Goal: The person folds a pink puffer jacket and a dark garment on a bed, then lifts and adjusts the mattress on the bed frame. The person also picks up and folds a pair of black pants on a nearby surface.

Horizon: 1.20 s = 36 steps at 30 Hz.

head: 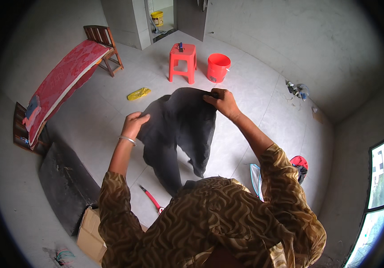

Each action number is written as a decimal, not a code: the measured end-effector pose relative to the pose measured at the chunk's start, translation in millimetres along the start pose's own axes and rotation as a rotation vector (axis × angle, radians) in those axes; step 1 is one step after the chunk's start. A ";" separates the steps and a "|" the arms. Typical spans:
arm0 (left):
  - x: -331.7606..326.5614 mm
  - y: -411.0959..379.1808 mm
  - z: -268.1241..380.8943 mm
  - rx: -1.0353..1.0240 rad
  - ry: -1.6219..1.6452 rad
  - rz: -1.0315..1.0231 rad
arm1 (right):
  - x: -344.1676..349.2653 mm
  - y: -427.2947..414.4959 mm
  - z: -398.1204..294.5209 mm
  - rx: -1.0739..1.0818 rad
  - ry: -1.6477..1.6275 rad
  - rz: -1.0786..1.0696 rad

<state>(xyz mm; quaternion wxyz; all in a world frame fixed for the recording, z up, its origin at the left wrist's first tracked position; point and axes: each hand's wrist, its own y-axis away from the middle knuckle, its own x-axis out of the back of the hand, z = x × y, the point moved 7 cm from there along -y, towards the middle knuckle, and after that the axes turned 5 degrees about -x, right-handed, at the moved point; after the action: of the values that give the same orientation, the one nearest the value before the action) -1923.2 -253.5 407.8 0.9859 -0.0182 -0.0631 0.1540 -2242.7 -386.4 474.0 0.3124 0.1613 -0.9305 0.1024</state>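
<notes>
A pair of black trousers (192, 120) hangs in the air before me, its legs drooping towards the floor near my body. My left hand (135, 124), with a silver bangle at its wrist, pinches the cloth at the left edge. At the upper right corner, my right hand (223, 102) grips the garment between thumb and fingers. Past the trousers, a yellow plastic bag (138, 94) lies crumpled on the tiled floor. A red-handled tool (151, 200) lies on the floor close to my body, partly hidden by my patterned shirt.
A red plastic stool (183, 57) carries a small dark object, beside a red bucket (218, 68). At left are a bed with a red cover (66, 75), a black panel (68, 187) and a cardboard box (91, 232). Plastic litter (301, 91) lies by the right wall.
</notes>
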 end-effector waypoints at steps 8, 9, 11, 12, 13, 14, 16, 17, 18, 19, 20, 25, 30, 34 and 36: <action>-109.2 4.9 36.0 -0.033 0.476 0.075 | -52.0 44.9 -64.5 0.148 -0.377 -0.093; -118.8 8.1 49.3 -0.077 0.495 0.106 | -50.0 47.5 -62.9 0.129 -0.352 -0.089; -127.4 6.1 63.7 -0.078 0.563 0.028 | -35.7 43.9 -63.2 0.187 -0.436 -0.080; -128.4 4.5 68.0 -0.053 0.544 0.010 | -32.6 41.7 -64.7 0.162 -0.421 -0.117; -129.8 2.7 72.1 -0.027 0.525 -0.009 | -28.3 41.8 -68.2 0.174 -0.362 -0.119; -131.4 2.4 75.5 -0.001 0.507 -0.028 | -24.3 42.3 -72.7 0.186 -0.303 -0.120; -140.0 6.4 100.8 0.012 0.626 -0.056 | -15.7 43.4 -79.7 0.232 -0.281 -0.147; -142.6 6.2 108.2 0.018 0.686 -0.072 | -11.5 44.2 -82.9 0.289 -0.308 -0.105; -140.0 2.7 107.3 0.014 0.688 -0.122 | -10.5 46.4 -88.1 0.351 -0.339 -0.070; -139.3 0.5 105.6 0.020 0.726 -0.134 | -9.1 48.4 -94.2 0.412 -0.373 -0.036; -139.2 -1.1 103.7 0.026 0.764 -0.146 | -5.2 45.6 -95.3 0.375 -0.365 0.029; -134.9 7.5 123.2 -0.058 0.781 -0.406 | 33.1 3.4 -65.6 0.261 -0.745 0.099; -47.3 -14.2 -40.0 0.104 0.621 0.223 | 84.6 -41.7 -62.1 0.242 -0.833 -0.014; 5.7 29.2 -224.9 0.542 0.627 0.291 | 101.5 -51.6 -111.9 0.315 -0.943 -0.152; -48.4 61.0 -262.8 0.749 0.499 0.083 | 118.1 -44.1 -106.2 0.310 -0.895 -0.145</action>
<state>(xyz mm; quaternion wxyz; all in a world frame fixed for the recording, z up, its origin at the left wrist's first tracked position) -1953.1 -214.6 138.1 0.9025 0.3008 0.2375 0.1965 -2257.3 -424.2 633.8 -0.1404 0.2990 -0.9337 0.1386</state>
